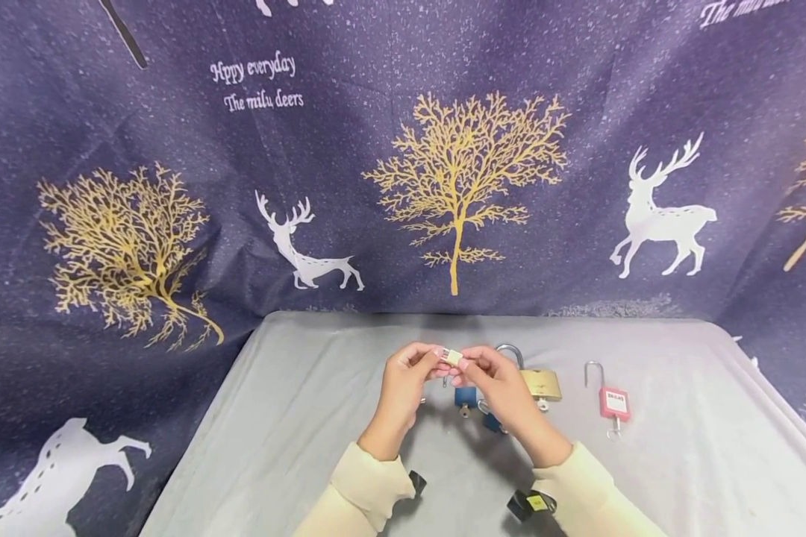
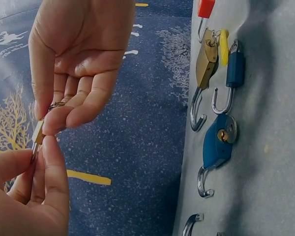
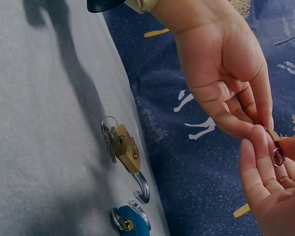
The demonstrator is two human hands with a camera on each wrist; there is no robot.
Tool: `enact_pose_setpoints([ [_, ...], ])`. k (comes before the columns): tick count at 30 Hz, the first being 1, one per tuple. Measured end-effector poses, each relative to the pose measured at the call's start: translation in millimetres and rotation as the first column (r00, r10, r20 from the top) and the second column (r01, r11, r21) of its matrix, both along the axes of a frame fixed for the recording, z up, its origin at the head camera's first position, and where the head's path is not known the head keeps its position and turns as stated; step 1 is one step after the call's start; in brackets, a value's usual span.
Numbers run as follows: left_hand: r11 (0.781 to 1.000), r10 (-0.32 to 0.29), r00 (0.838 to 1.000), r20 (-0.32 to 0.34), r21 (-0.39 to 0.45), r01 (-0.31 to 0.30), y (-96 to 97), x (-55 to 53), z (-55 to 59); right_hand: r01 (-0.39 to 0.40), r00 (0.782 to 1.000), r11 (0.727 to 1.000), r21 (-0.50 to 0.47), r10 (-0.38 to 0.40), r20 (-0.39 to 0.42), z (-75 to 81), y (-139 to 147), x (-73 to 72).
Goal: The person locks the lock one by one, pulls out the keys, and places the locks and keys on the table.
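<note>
Both hands meet above the table around a small brass padlock [image 1: 453, 358]. My left hand [image 1: 401, 384] pinches its shackle end between thumb and fingers. From the other side, my right hand [image 1: 504, 384] grips the brass body. A small key ring [image 3: 278, 157] hangs at the body, by the right fingers. Fingers cover much of the lock, so I cannot tell whether its shackle is open. Below the hands lie a blue padlock [image 1: 466, 395] and a second blue padlock [image 1: 492, 422], both with keys. Beside the right hand is a large brass padlock [image 1: 542, 384], its shackle raised.
To the right lies a red padlock [image 1: 614, 403] with an open shackle and key. Another brass padlock [image 3: 125, 150] with keys on a ring appears in the right wrist view. Grey cloth covers the table [image 1: 295, 418]; a dark printed curtain [image 1: 336, 149] hangs behind.
</note>
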State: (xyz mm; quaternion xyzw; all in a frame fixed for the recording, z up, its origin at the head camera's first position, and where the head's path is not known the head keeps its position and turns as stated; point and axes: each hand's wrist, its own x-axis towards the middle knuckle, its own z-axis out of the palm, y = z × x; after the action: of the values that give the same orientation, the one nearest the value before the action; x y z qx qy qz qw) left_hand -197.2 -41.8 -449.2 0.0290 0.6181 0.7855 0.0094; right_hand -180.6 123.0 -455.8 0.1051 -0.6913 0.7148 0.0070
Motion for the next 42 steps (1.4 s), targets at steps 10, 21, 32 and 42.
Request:
enact_pose_setpoints([
  [10,0.999,0.010,0.998,-0.060,-0.033,-0.012,1.9,1.6,1.1,-0.036,0.998,0.999,-0.030,0.038,0.045,-3.1,2.5,-1.9],
  [21,0.998,0.031,0.995,-0.098,-0.043,-0.035,3.2,4.0,7.7,-0.090,0.993,0.991,-0.104,0.098,0.071,-3.2,5.9,-3.1],
  [32,0.997,-0.008,0.995,-0.102,-0.073,0.001,-1.6,1.1,4.3,-0.035,0.999,0.999,-0.032,0.035,0.001,-0.9,3.9,-1.5],
  [42,0.988,-0.050,0.996,-0.070,-0.153,0.039,-4.1,1.6,1.3,-0.056,0.998,0.998,-0.030,0.056,-0.005,-4.0,4.5,-0.3],
])
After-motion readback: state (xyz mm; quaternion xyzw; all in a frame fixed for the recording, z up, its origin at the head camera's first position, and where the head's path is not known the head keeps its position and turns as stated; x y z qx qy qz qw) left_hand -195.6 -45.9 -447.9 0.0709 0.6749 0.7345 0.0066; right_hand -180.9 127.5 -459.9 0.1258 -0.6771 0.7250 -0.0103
